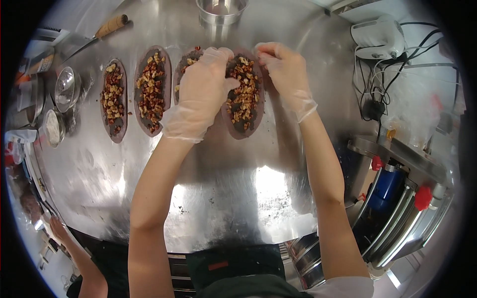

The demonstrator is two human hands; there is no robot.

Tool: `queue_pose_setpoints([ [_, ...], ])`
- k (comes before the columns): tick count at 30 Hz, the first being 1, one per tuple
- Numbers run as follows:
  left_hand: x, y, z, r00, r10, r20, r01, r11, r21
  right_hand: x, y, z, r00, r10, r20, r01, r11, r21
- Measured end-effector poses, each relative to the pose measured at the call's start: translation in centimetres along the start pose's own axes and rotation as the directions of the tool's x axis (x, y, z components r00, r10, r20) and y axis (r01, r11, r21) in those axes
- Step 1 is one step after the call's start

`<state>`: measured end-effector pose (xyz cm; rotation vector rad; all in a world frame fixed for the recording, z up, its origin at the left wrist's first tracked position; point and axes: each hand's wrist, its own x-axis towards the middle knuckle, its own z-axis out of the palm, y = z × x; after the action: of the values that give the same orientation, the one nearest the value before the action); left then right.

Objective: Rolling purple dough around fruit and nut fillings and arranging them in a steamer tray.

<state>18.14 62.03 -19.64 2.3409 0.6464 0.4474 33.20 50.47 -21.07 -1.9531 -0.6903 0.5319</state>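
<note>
Four oval pieces of purplish dough with dark filling and chopped nuts lie side by side: the far-left piece (113, 102), the second (151, 92), a third (188, 58) mostly hidden by my left hand, and the rightmost (246, 111). My left hand (202, 87), in a clear plastic glove, lies over the third piece, fingertips curled at the upper end of the rightmost, thumb over its nuts. My right hand (285, 74), gloved too, is pinched at that piece's upper right edge. What either set of fingertips holds is hidden.
Steel pot (221, 12) at top; wooden-handled blade (112, 26), bowl (67, 89) and powder bowl (53, 129) at left; white appliance (377, 37) with cables at right, above steel equipment with red knobs (422, 197). Another person's hand (58, 228) rests at the lower-left edge of the steel table (99, 184).
</note>
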Motion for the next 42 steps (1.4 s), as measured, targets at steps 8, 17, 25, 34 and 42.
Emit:
queue_pose_setpoints([
  [8,2.1,-1.7,1.2,0.997,-0.075,0.037,0.078,0.990,-0.118,2.6,-1.2,0.3,0.984,0.078,0.158,-0.050,0.983,-0.175],
  [17,2.6,-1.9,-0.1,0.982,-0.153,0.111,0.175,0.958,-0.229,2.9,-1.3,0.0,0.963,0.107,0.248,-0.048,0.971,-0.234],
  [25,3.8,-3.1,0.6,0.997,0.026,0.076,-0.007,0.970,-0.241,3.4,-1.2,0.2,0.942,0.044,0.334,0.075,0.939,-0.336],
  [34,3.8,-3.0,0.6,0.977,0.143,0.155,-0.100,0.961,-0.257,3.2,-0.4,-1.5,0.898,0.131,0.421,-0.195,0.974,0.114],
  [42,3.1,-2.8,0.7,0.964,0.262,0.050,-0.243,0.940,-0.238,1.9,-0.9,-0.9,0.913,-0.125,0.389,0.182,0.977,-0.114],
])
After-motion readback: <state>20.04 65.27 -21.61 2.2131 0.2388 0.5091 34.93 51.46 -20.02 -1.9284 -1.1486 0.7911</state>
